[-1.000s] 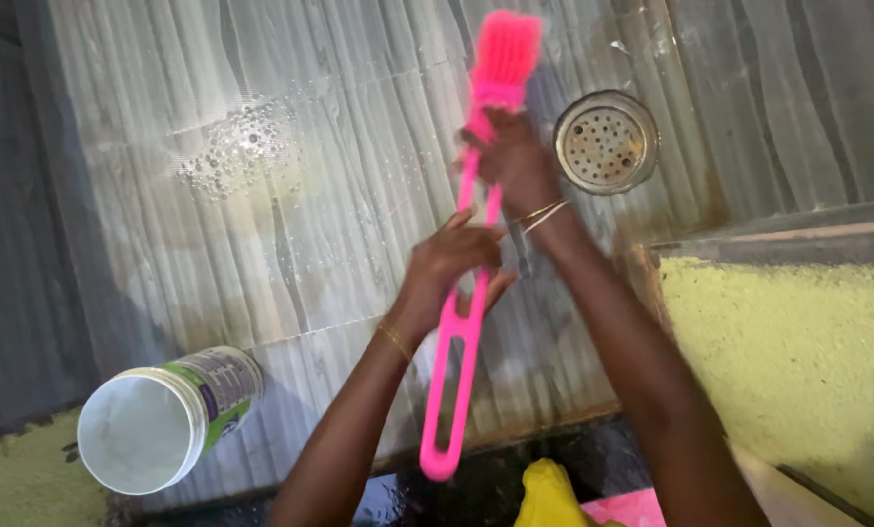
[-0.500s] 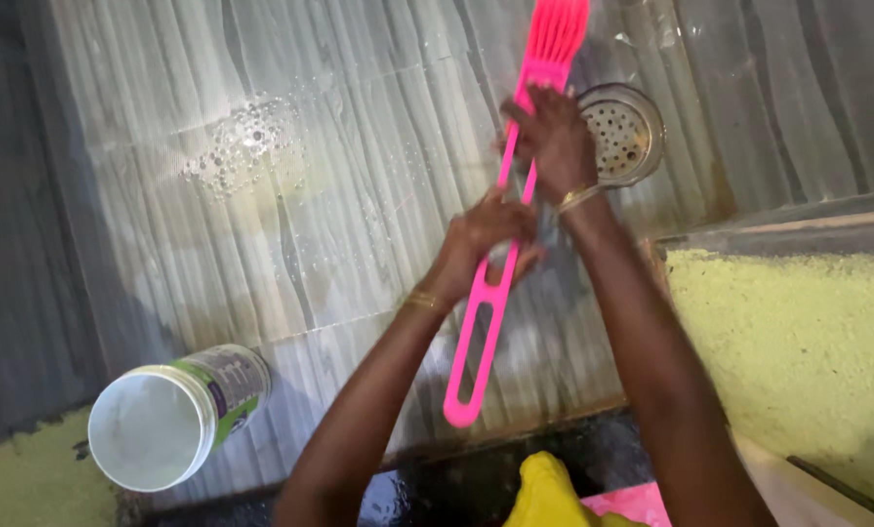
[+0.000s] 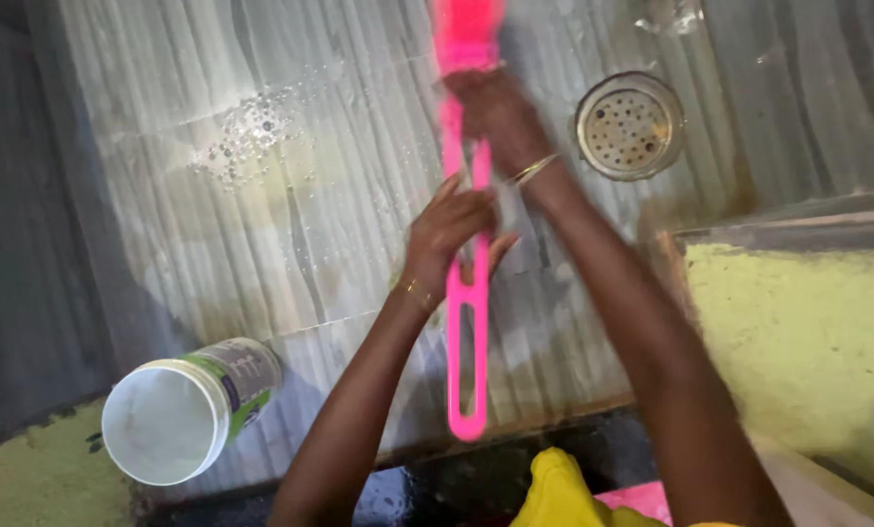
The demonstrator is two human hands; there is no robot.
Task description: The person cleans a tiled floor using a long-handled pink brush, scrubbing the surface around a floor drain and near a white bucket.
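Pink long-handled brush (image 3: 466,293) stands nearly upright in the middle of my view, over a wet, grey streaked tile floor (image 3: 261,224). I hold it in both hands so that I can press down through the bristles: my right hand (image 3: 490,117) is closed around the neck just under the brush head, and my left hand (image 3: 451,234) wraps the handle lower down, fingers curled, the looped end hanging free below. The brush head is blurred and cut off by the top edge, so I cannot tell whether its bristles touch the tiles. A patch of soapy bubbles (image 3: 246,137) sits on the floor to the left, apart from the brush. A round metal drain cover (image 3: 629,127) lies to the right of my right hand. A white plastic jar (image 3: 188,410) lies on its side, mouth open toward me, at the lower left. A rough yellow-green ledge (image 3: 798,342) fills the right side. Yellow and pink cloth at the bottom edge is only partly seen.
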